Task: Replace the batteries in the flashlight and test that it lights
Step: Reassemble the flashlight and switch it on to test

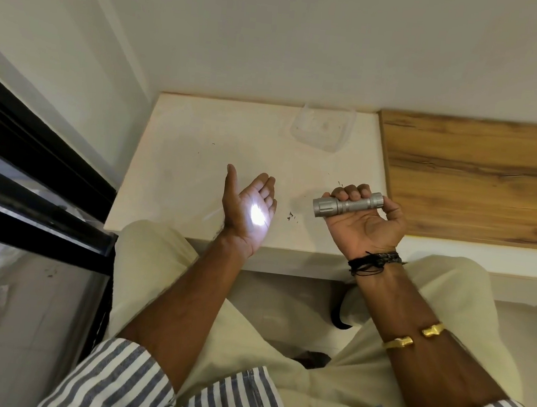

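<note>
My right hand [365,224] grips a silver metal flashlight [345,205] by its knurled body, palm up, with the head pointing left. The flashlight is lit: a bright white spot falls on the palm of my left hand [250,206]. That hand is held open, palm facing right, fingers straight and thumb up, a short way left of the flashlight's head. Both hands hover over the near part of a white tabletop [200,150]. No loose batteries are visible.
A clear plastic container [322,126] sits at the back of the white tabletop near the wall. A wooden surface [476,177] adjoins on the right. A black-framed glass panel [34,164] stands at the left. Small dark specks lie between my hands.
</note>
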